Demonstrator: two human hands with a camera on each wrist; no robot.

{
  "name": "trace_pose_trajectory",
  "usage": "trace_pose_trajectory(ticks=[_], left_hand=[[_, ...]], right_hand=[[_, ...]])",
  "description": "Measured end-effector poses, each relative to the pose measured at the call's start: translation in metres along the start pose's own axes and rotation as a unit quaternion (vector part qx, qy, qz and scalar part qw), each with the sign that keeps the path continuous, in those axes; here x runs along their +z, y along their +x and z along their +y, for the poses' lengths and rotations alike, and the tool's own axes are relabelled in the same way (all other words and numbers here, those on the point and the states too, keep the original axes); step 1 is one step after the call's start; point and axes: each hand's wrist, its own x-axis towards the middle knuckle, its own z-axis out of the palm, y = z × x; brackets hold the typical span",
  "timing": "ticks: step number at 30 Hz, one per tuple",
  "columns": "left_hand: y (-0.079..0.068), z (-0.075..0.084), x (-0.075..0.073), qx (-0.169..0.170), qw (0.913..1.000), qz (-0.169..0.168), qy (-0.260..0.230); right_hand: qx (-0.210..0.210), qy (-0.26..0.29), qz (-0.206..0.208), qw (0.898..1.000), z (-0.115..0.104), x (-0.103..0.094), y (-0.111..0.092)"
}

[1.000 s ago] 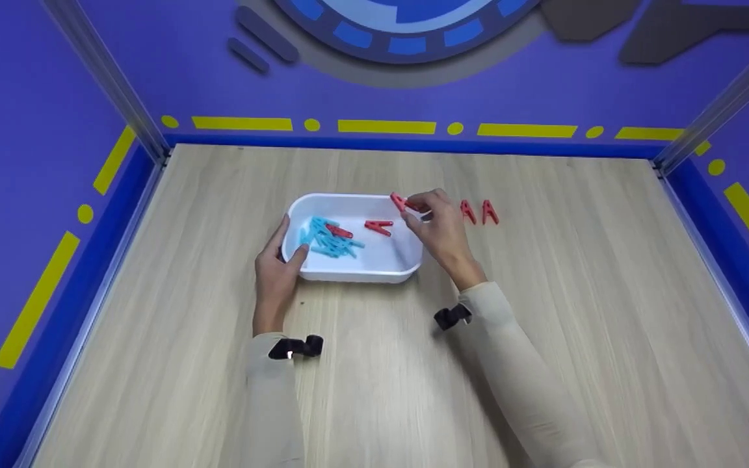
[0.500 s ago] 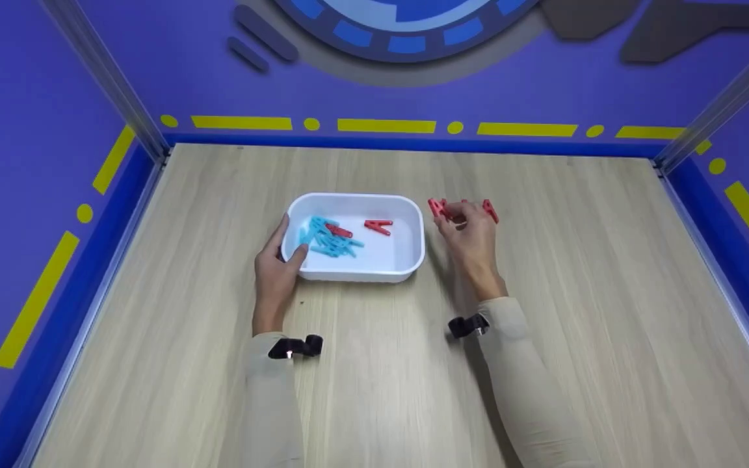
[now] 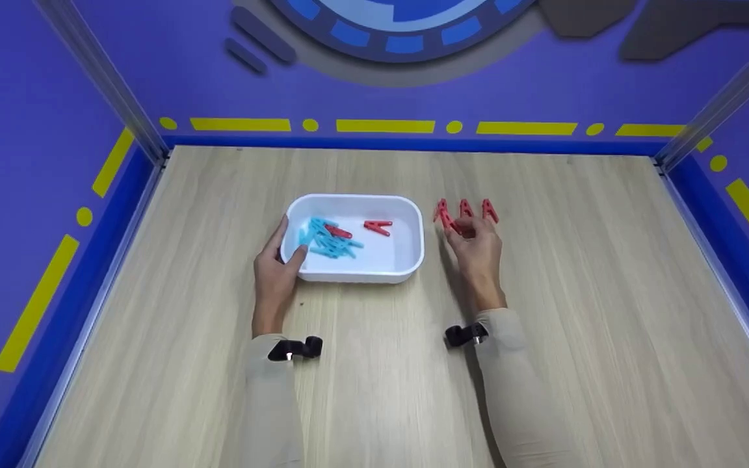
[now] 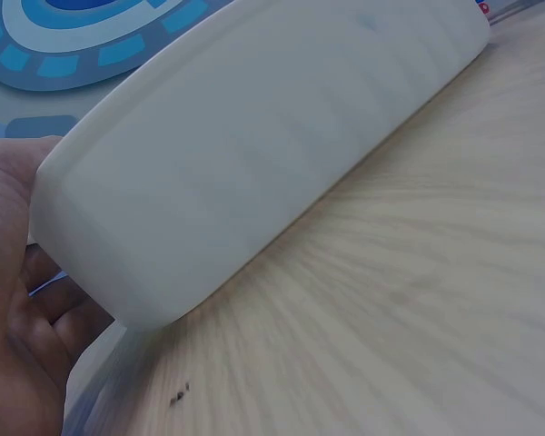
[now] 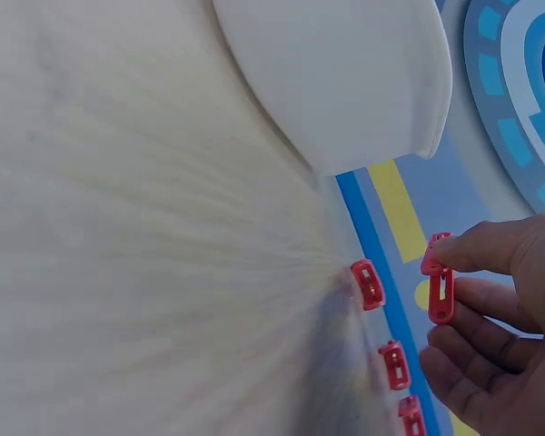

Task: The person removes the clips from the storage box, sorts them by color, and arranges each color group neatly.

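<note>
My left hand grips the left end of a white plastic tub, thumb over the rim and fingers along the outside. Inside the tub lie a heap of light blue clothespins and two red clothespins, one of them among the blue ones. Right of the tub, my right hand pinches a red clothespin between thumb and fingers, clear of the table in the right wrist view. Just beyond it, three more red clothespins stand in a row on the table.
A pale wood-grain table carries everything. Blue panels with yellow dashes close off its back and both sides, with metal posts at the corners. Black wrist cameras sit on both sleeves.
My right hand has carried the red clothespin from over the tub's right rim to the near side of the row, uncovering the row's leftmost clothespin. The left hand and tub have stayed put.
</note>
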Motion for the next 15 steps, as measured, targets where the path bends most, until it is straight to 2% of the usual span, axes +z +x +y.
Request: trace_pose_trajectory(ticks=[15], left_hand=[[0.0010,-0.0043,-0.0020,0.016,0.9999,0.002,0.001]], right_hand=[[0.021,-0.030,-0.017,0.999,0.0104,0.0104,-0.0019]])
